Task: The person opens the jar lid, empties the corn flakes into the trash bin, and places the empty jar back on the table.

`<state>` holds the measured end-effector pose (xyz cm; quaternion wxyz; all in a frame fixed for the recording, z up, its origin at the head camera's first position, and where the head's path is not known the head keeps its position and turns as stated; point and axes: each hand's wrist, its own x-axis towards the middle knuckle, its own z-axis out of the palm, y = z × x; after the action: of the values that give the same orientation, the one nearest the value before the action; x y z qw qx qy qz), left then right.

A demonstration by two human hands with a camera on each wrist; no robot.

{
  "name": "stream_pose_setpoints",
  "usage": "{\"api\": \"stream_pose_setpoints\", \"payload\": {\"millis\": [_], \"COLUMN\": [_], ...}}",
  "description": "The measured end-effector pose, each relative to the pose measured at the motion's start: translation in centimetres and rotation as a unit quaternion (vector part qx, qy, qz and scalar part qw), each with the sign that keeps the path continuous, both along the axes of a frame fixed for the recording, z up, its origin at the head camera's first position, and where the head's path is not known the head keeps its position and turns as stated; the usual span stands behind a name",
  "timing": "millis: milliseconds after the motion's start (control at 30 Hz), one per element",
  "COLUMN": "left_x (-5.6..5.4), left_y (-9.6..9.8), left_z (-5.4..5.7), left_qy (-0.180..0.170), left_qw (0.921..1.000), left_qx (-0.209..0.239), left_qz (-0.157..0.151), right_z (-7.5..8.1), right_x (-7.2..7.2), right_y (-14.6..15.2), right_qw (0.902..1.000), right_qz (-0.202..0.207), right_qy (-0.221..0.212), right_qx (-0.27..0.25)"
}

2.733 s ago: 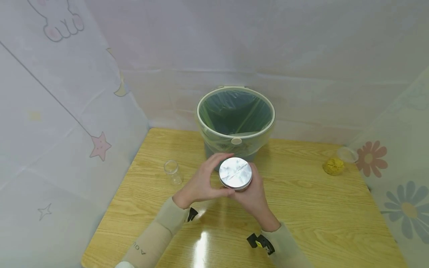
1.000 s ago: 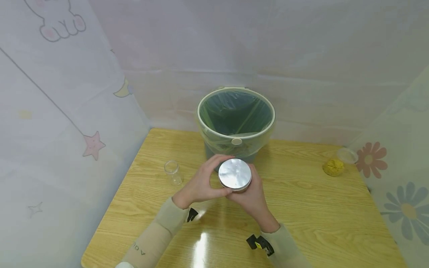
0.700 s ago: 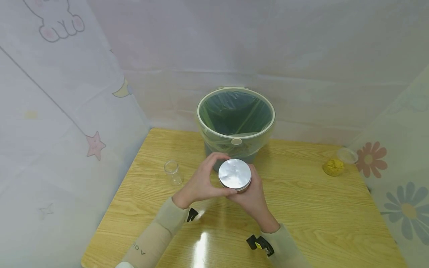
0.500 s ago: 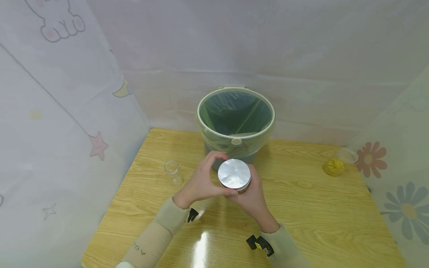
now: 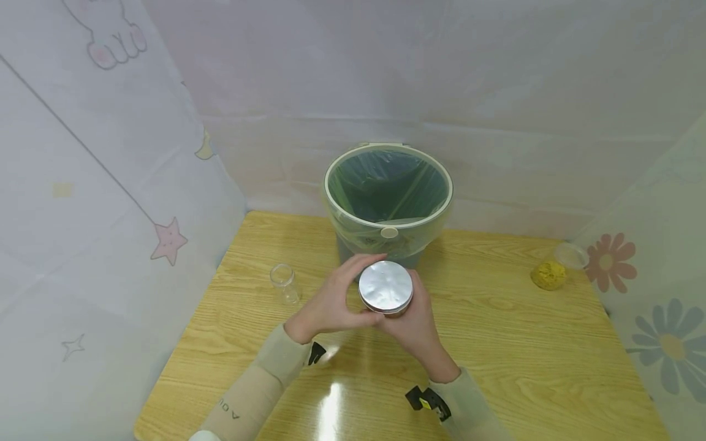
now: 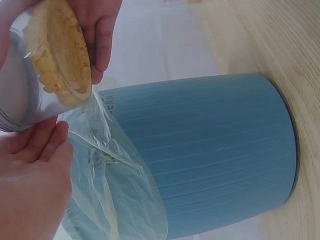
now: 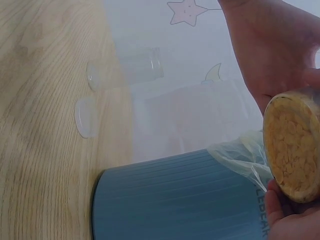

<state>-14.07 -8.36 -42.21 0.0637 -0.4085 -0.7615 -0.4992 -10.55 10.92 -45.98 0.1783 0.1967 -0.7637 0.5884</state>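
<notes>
Slid fingers of left hand (image 5: 337,301) rightward round jar (image 6: 65,55), gripping with right hand (image 5: 416,320) too, leaving silver top (image 5: 386,286) on.

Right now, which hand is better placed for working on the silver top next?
Probably the left hand: it curves around the left side of the silver top, while the right hand holds the jar lower down.
</notes>
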Motion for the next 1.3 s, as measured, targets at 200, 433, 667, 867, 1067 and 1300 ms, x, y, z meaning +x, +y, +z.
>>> {"api": "stream_pose_setpoints", "payload": {"millis": [200, 433, 667, 867, 1067, 1300], "left_x": [0.04, 0.10, 0.08, 0.02, -0.11, -0.21], "left_y": [0.03, 0.14, 0.30, 0.44, 0.21, -0.02], "left_z": [-0.05, -0.12, -0.30, -0.34, -0.42, -0.25], "left_qy": [-0.006, -0.015, -0.015, -0.017, -0.006, 0.003], "left_qw": [0.9999, 0.9994, 0.9979, 0.9973, 0.9985, 1.0000], "left_qx": [0.012, 0.011, 0.013, 0.023, 0.010, 0.008], "left_qz": [-0.006, 0.030, 0.062, 0.068, 0.053, 0.003], "right_z": [-0.05, -0.22, -0.28, -0.37, -0.44, -0.26], "right_x": [-0.01, -0.03, -0.06, -0.14, -0.17, -0.12], "right_y": [-0.05, 0.09, 0.05, 0.00, 0.18, 0.10], "right_qw": [0.9999, 1.0000, 1.0000, 1.0000, 0.9998, 0.9999], "right_qz": [-0.009, -0.009, -0.005, -0.001, 0.013, 0.010], "right_qy": [-0.014, -0.003, 0.003, 0.005, 0.006, 0.011], "right_qx": [0.001, -0.001, -0.005, -0.009, -0.011, -0.007]}}
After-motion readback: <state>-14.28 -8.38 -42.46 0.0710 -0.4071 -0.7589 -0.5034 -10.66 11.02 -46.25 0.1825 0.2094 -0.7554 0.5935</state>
